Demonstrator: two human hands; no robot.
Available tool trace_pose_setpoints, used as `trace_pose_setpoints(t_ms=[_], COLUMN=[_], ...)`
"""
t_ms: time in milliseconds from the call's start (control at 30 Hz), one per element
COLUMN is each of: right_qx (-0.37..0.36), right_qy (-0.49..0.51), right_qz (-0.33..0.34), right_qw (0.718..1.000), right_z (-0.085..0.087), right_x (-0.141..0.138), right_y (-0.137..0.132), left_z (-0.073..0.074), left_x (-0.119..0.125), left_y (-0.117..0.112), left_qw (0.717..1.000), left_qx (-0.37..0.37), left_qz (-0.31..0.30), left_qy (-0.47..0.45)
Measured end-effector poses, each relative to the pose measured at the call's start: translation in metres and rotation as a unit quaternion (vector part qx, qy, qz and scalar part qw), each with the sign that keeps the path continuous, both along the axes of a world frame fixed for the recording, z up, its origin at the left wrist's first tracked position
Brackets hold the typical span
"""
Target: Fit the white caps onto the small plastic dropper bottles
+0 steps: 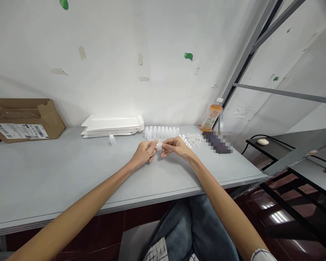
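My left hand (144, 151) and my right hand (176, 146) meet over the grey table (43, 174), both pinching one small white plastic bottle (159, 145) between their fingertips. Just behind them stands a row of several small white bottles (161, 132). To the right of that row lie a small heap of clear caps (185, 139) and a heap of white plastic bits (195, 139). One single white bottle (112, 139) lies apart to the left.
A stack of white flat bags (112, 125) lies at the wall. An open cardboard box (24, 119) sits far left. An orange drink bottle (212, 116) and a dark blurred object (217, 142) stand right. A metal frame (241, 69) and dark shelves (288, 152) flank the table's right edge.
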State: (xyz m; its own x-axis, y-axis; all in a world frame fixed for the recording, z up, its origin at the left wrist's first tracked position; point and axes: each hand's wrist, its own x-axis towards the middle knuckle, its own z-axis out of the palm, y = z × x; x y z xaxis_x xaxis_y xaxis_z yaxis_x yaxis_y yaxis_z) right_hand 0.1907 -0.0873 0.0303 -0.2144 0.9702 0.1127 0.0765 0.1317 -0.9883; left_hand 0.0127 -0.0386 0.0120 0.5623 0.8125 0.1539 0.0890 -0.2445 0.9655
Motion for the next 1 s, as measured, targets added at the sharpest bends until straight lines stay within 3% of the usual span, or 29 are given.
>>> trace_pose_setpoints(t_ms=[267,433,1000], right_qx=[0.046,0.068,0.114], right_qy=[-0.009,-0.01,-0.035], right_qz=[-0.07,-0.151,-0.152], right_qw=[0.996,0.986,0.981], right_z=[0.0018,0.0035,0.0021], right_x=[0.0021,0.0036,0.005], right_y=[0.0027,0.0021,0.0014], left_z=[0.0093,0.0062,-0.0005], left_x=[-0.0007,-0.0018,0.0001], left_y=[0.0056,0.0093,0.0059], left_qw=[0.999,0.998,0.982], left_qx=[0.013,0.055,0.131], left_qz=[-0.032,-0.004,0.005], left_qy=[-0.015,0.018,0.138])
